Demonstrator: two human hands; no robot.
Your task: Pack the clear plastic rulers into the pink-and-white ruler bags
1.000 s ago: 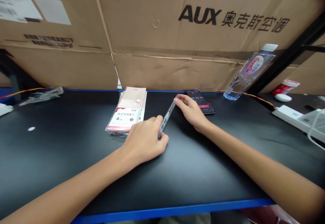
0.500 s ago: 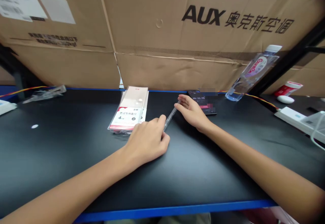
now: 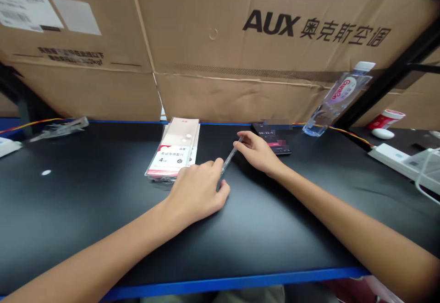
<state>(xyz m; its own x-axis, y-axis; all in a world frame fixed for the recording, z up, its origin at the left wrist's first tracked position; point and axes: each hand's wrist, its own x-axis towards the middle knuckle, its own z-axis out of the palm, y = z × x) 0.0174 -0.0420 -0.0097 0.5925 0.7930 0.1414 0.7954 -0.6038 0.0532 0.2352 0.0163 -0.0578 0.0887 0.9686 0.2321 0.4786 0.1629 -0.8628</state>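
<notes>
A thin clear strip [image 3: 228, 159] is held slantwise over the black worktop [image 3: 240, 248] between the two hands. Its near end is pinched between the thumb and fingers of the left hand [image 3: 200, 187]; its far end is grasped at the fingertips of the right hand [image 3: 257, 153]. Whether the worktop is touched by the strip's lower edge cannot be told. Flat packets [image 3: 175, 140] are stacked just beyond the left hand. A phone [image 3: 274, 140] is placed near the right hand, and a bottle [image 3: 337, 94] is leaned farther right, before a cardboard box [image 3: 220, 99].
</notes>
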